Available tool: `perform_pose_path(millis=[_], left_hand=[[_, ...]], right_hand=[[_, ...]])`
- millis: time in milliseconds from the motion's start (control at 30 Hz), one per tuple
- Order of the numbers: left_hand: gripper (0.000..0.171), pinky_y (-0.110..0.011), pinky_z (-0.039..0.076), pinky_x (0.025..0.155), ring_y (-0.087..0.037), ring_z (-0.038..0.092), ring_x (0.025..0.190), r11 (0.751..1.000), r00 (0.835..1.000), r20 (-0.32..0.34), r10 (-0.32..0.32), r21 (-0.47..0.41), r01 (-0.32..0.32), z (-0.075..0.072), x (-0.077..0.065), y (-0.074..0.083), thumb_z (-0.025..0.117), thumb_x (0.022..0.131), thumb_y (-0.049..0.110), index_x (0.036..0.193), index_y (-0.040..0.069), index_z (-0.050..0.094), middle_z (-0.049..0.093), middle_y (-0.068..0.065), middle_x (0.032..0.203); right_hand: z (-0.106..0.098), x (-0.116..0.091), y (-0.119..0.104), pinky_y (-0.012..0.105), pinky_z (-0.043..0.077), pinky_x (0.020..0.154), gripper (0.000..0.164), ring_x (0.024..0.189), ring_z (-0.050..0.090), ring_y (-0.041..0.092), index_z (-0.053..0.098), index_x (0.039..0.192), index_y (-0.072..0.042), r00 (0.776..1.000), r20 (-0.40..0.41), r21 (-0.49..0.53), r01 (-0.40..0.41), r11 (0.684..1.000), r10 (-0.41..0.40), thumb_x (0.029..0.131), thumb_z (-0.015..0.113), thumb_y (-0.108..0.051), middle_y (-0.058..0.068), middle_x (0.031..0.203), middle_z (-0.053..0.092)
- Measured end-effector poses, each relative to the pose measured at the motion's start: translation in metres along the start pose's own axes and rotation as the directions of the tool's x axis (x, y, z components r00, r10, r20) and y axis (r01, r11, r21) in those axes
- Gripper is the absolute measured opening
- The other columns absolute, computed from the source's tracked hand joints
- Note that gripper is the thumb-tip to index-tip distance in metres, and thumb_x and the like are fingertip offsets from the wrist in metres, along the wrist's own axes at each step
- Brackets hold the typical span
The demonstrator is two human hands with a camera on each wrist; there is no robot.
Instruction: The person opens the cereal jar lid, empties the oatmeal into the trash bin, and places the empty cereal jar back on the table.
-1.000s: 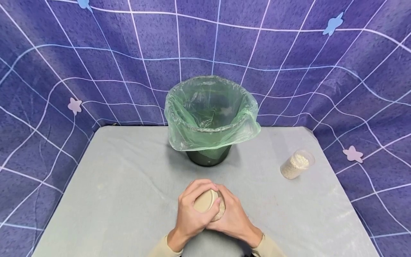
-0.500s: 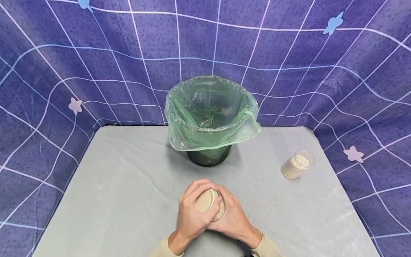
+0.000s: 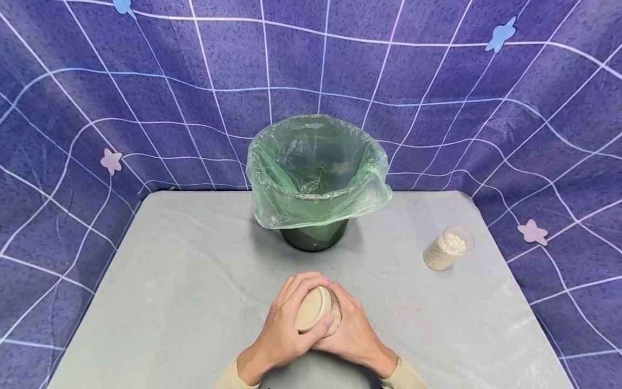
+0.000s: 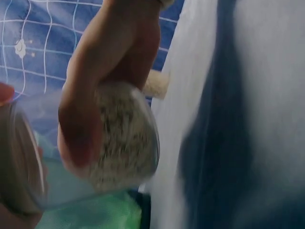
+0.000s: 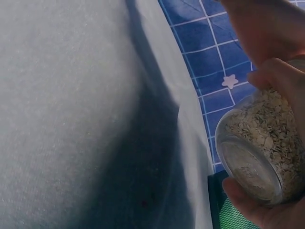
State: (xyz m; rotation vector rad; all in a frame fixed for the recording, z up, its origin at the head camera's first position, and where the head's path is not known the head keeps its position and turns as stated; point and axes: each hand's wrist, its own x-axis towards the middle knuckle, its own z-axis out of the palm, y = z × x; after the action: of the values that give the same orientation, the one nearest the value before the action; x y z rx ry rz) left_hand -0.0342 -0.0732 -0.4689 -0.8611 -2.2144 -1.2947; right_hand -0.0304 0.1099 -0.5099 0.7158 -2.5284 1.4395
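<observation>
Near the front of the table, my right hand (image 3: 353, 330) grips a clear jar (image 5: 257, 157) that is part filled with pale flakes like oats (image 5: 274, 126). The jar is tipped on its side, its base toward the right. My left hand (image 3: 282, 329) holds the round beige lid (image 3: 313, 309), with fingers over the top of the rim and the thumb along the bottom. In the left wrist view the lid (image 4: 16, 162) sits right at the jar's mouth, while the flakes lie toward the base. The hands hide much of the jar in the head view.
A dark bin with a green liner bag (image 3: 318, 208) stands behind the hands at the back of the table. A second clear container (image 3: 444, 251), uncovered and holding pale flakes, is at the right. Patterned blue cloth (image 3: 194, 97) encloses the grey-covered table (image 3: 184, 302).
My left hand has turned, its wrist swinging left, and the lid has turned with it. My right hand holds the jar in nearly the same place.
</observation>
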Motion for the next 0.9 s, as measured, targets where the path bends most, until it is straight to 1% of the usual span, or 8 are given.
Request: perform_pose_path(millis=[133,267,367,467,533,600,700,900], left_hand=[[0.059,-0.035,0.049,0.100,-0.020,0.059,0.122,0.997,0.995,0.065,0.077,-0.010,-0.076,-0.010,0.001,-0.004,0.078,0.091,0.035,0.143,0.011,0.063,0.062,-0.003,0.140],[0.069,-0.033,0.049,0.104,-0.021,0.060,0.125,0.985,0.979,0.108,0.174,0.004,-0.175,-0.019,0.004,-0.008,0.082,0.087,0.042,0.144,0.009,0.062,0.061,-0.005,0.143],[0.073,-0.034,0.047,0.109,-0.023,0.060,0.128,0.963,0.954,0.136,0.268,-0.017,-0.268,-0.025,0.008,-0.011,0.086,0.084,0.043,0.143,0.007,0.063,0.061,-0.008,0.144],[0.066,-0.038,0.046,0.113,-0.026,0.060,0.130,0.934,0.920,0.161,0.357,-0.086,-0.347,-0.027,0.013,-0.013,0.086,0.084,0.037,0.140,0.007,0.066,0.062,-0.011,0.143],[0.059,-0.039,0.046,0.113,-0.027,0.061,0.130,0.915,0.901,0.170,0.399,-0.135,-0.380,-0.027,0.015,-0.014,0.085,0.086,0.030,0.137,0.007,0.067,0.063,-0.013,0.140],[0.052,-0.039,0.047,0.112,-0.027,0.062,0.128,0.902,0.889,0.169,0.425,-0.166,-0.399,-0.025,0.016,-0.014,0.084,0.086,0.024,0.133,0.008,0.069,0.065,-0.012,0.136],[0.045,-0.038,0.049,0.110,-0.026,0.064,0.124,0.897,0.890,0.149,0.430,-0.179,-0.404,-0.021,0.015,-0.014,0.083,0.086,0.019,0.128,0.008,0.071,0.068,-0.009,0.130],[0.039,-0.037,0.050,0.108,-0.023,0.066,0.118,0.909,0.913,0.085,0.399,-0.166,-0.382,-0.017,0.013,-0.014,0.084,0.082,0.017,0.120,0.010,0.073,0.071,-0.006,0.122]], right_hand=[[-0.002,0.000,-0.001,0.039,0.056,0.100,0.101,0.119,0.066,0.015,0.051,0.149,-0.023,1.000,0.018,0.014,0.008,1.000,-0.008,0.063,0.102,-0.037,-0.005,0.137,0.064],[-0.004,0.000,-0.001,0.039,0.056,0.101,0.101,0.120,0.065,0.016,0.050,0.151,-0.025,0.998,0.056,0.035,0.019,0.999,-0.021,0.066,0.101,-0.039,-0.004,0.139,0.063],[-0.006,-0.001,-0.002,0.039,0.055,0.103,0.102,0.123,0.065,0.017,0.049,0.153,-0.025,0.995,0.081,0.042,0.048,0.998,-0.052,0.066,0.101,-0.040,-0.003,0.142,0.062],[-0.007,-0.001,-0.002,0.039,0.054,0.106,0.105,0.126,0.065,0.018,0.047,0.155,-0.023,0.992,0.097,0.051,0.082,0.995,-0.087,0.066,0.101,-0.037,-0.001,0.145,0.061],[-0.008,-0.002,-0.002,0.037,0.053,0.107,0.106,0.126,0.065,0.017,0.047,0.156,-0.022,0.990,0.105,0.067,0.087,0.994,-0.094,0.065,0.100,-0.033,-0.002,0.146,0.062],[-0.008,-0.002,-0.002,0.036,0.054,0.106,0.105,0.124,0.065,0.016,0.048,0.155,-0.022,0.990,0.111,0.088,0.083,0.993,-0.092,0.064,0.099,-0.028,-0.003,0.143,0.063],[-0.007,-0.002,-0.003,0.034,0.056,0.101,0.098,0.117,0.067,0.013,0.052,0.149,-0.022,0.989,0.110,0.106,0.083,0.991,-0.094,0.063,0.097,-0.024,-0.005,0.136,0.065],[-0.005,-0.002,-0.004,0.031,0.057,0.096,0.093,0.110,0.067,0.009,0.054,0.144,-0.023,0.991,0.110,0.096,0.063,0.993,-0.074,0.061,0.097,-0.023,-0.009,0.129,0.065]])
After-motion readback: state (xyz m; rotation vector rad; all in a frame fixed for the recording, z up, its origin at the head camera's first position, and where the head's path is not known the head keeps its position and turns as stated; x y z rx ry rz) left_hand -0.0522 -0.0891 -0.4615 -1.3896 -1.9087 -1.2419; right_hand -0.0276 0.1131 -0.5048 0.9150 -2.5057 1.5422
